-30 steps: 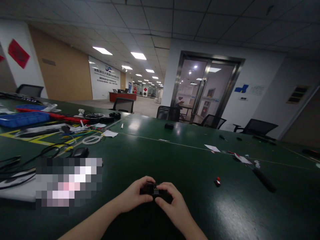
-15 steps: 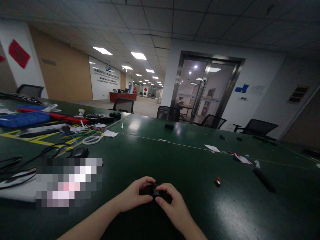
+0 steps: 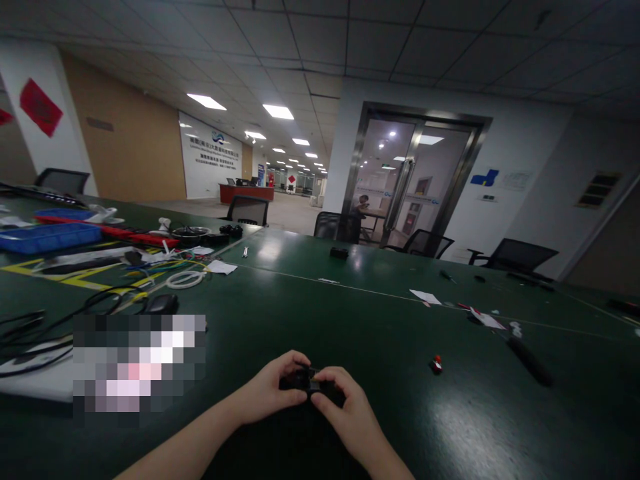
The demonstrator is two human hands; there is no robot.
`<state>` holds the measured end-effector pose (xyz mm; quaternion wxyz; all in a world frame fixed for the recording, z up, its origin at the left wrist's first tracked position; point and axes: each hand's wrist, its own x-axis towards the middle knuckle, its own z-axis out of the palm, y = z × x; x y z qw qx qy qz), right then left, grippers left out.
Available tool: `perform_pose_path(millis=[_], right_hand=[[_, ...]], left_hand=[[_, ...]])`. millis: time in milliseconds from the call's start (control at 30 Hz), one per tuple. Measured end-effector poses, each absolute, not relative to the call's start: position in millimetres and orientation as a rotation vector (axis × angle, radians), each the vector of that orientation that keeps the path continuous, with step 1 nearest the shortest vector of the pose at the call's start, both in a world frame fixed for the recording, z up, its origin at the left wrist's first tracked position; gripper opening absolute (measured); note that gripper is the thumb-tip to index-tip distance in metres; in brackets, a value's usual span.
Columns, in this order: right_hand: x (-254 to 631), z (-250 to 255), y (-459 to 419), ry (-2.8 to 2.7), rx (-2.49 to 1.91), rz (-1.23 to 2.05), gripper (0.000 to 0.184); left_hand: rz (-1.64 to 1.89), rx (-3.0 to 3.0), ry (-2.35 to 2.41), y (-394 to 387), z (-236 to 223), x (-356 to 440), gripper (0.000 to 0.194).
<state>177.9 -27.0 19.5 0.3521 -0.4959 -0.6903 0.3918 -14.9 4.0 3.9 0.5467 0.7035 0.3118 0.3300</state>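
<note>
Low in the middle of the head view, a small black object (image 3: 306,381) with a lighter patch sits between my two hands, just over the green table (image 3: 280,320). Its kind cannot be made out in the dim light. My left hand (image 3: 277,390) grips it from the left, thumb below and fingers curled above. From the right, my right hand (image 3: 341,398) pinches it between thumb and forefinger. Both thumb tips come close together at its near side. Part of the object is hidden behind my fingers.
To the right lies a small red and white item (image 3: 437,364), with a dark rod-like thing (image 3: 529,361) beyond. Cables, a black mouse (image 3: 163,304) and a blue tray (image 3: 50,238) crowd the left side. A black block (image 3: 339,253) lies farther back.
Both hands keep almost the same place and grip. The black object appears slightly turned between them, and the view has shifted a little.
</note>
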Motion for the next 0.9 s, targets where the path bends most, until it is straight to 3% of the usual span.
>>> perform_pose_path(millis=[500,900], right_hand=[[183.6,12.7,-21.9,-1.701,-1.201,0.849,0.016],[193.8,12.9,-20.0,-1.573,-1.211,0.776,0.028]], left_hand=[[0.774,1.686,0.779,3.5,3.8,-14.5,0.036],[0.778,1.692,0.776,2.4,4.1,-15.6,0.035]])
